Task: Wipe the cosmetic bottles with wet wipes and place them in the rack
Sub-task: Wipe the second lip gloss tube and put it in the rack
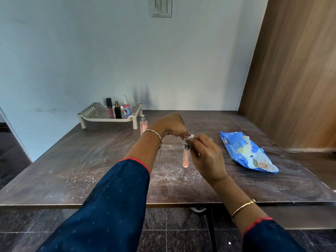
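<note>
Three cosmetic bottles stand upright in the cream perforated plastic rack [101,113] at the far left of the dark wooden bench [91,160]: a black-capped pink gloss tube [109,108], a black and gold bottle [117,110] and a pink pump bottle [126,107]. A peach spray bottle [143,124] stands just beside the rack. The left hand [170,125] and right hand [206,157] pinch a small white wet wipe [190,138] around the cap of a slim orange tube [186,156], upright on the bench. A torn blue wipes packet [245,151] lies to the right.

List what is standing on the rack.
On the rack: a pink lip gloss, a black perfume bottle and a pink pump bottle. Nothing else shows; its underside is hidden.
</note>
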A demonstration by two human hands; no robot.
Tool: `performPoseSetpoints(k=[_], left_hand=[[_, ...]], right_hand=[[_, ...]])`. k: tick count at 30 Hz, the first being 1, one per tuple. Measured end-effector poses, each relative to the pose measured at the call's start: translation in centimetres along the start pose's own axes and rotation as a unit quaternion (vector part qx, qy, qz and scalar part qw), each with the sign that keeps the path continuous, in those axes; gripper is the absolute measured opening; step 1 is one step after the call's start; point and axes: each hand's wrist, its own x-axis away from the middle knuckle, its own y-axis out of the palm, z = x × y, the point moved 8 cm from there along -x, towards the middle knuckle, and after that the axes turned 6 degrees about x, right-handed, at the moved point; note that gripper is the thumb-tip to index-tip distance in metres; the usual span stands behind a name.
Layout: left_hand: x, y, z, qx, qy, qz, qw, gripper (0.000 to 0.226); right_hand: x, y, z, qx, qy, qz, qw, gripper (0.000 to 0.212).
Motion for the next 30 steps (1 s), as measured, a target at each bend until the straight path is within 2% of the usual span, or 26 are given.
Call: performPoseSetpoints(k=[2,6,11,13,15,20,25,28,30], left_hand=[[0.2,0.0,0.2,0.009,-0.006,0.003,1.000,0.026],[0.4,-0.1,0.4,0.017,-0.018,0.012,1.000,0.027],[0.8,0.1,0.1,0.033,-0.033,0.006,0.999,0.023],[0.8,0.1,0.0,0.029,-0.033,0.010,0.999,0.023],[0.8,0.2,-0.1,0.026,-0.036,0.015,0.999,0.022],[0.6,0.3,-0.1,0.016,-0.037,0.014,0.999,0.022],[0.4,0.3,-0.1,0.008,-0.034,0.013,0.999,0.017],[0.3,0.3,-0.1,0.018,-0.029,0.012,0.999,0.012],[0.2,0.3,-0.1,0.019,-0.029,0.013,0.999,0.013]], right_hand=[[1.1,0.9,0.1,0.003,-0.006,-0.036,0.999,0.017],[3.3,2.6,0.3,-0.002,-0.003,-0.120,0.993,0.029],[5.0,4.7,0.9,0.002,0.018,-0.227,0.974,0.017],[5.2,5.0,1.3,0.003,0.028,-0.243,0.970,0.016],[4.7,4.6,1.3,-0.009,0.033,-0.228,0.973,0.015],[1.6,1.6,1.4,-0.014,0.046,-0.115,0.992,0.006],[-0.5,-0.3,1.2,-0.001,0.039,-0.033,0.999,0.007],[-0.6,-0.4,1.0,0.002,0.035,-0.019,0.999,0.010],[0.2,0.1,0.5,0.012,0.022,-0.041,0.999,0.015]])
